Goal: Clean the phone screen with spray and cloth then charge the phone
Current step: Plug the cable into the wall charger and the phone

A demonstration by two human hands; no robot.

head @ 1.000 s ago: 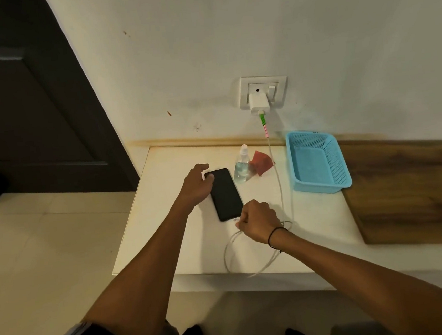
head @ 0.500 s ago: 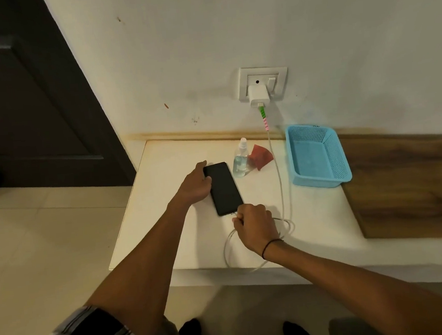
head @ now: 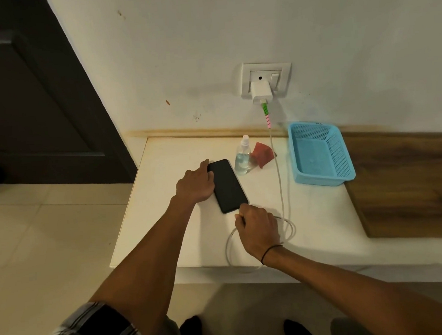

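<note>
Right grip (head: pixel 257 227) pinching cable (head: pixel 280 183) at phone (head: pixel 228 185), left grip (head: pixel 196 185) steadying it.

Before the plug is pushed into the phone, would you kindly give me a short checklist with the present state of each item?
1. Phone lies flat on the table, steadied by the left hand: ok.
2. Right hand closed at the phone's near end, on the cable: ok.
3. Plug seated in the port: cannot tell, hidden by the hand.
4. Charger in the wall socket: ok.
5. Spray bottle upright, off the phone: ok.
</note>
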